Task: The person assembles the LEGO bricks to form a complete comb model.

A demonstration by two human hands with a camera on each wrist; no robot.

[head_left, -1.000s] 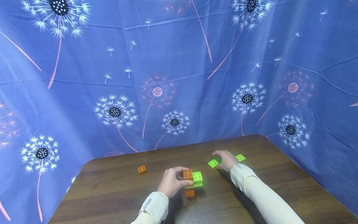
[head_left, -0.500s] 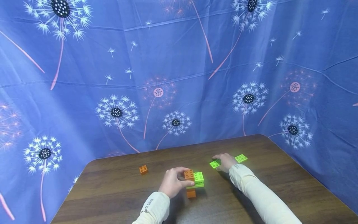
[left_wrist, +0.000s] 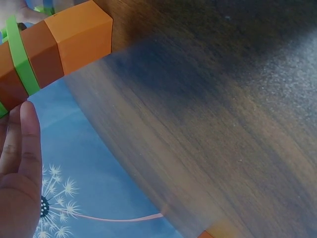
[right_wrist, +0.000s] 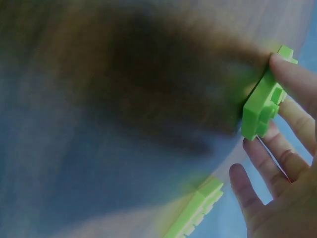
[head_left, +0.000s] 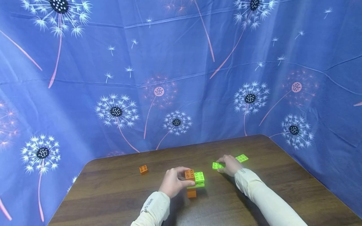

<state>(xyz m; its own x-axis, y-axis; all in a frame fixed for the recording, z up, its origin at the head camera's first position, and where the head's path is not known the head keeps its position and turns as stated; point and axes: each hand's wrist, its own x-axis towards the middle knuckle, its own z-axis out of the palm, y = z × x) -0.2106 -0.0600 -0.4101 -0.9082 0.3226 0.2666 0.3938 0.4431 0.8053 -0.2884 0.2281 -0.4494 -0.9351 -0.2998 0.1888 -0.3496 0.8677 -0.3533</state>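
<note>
My left hand (head_left: 172, 183) pinches a stack of toy building bricks between thumb and fingers. Its top carries an orange brick (head_left: 189, 174) beside a lime green brick (head_left: 199, 176), and an orange brick (head_left: 191, 193) forms the foot. In the left wrist view the stack (left_wrist: 85, 39) shows orange blocks with a thin green layer between them. Further right, my right hand (head_left: 230, 166) holds a flat lime green brick (head_left: 216, 165) low over the table. The right wrist view has the thumb on one side of this brick (right_wrist: 260, 108) and fingertips on the other.
Just beyond the right hand lies a second flat green brick (head_left: 242, 158). A loose orange brick (head_left: 143, 169) sits to the left on the brown wooden table (head_left: 113, 194). A blue curtain with dandelion prints (head_left: 198, 103) hangs behind the table.
The green brick at my right hand has turned so it lies more sideways, and that hand has shifted slightly right. My left hand and the stack stay in place.
</note>
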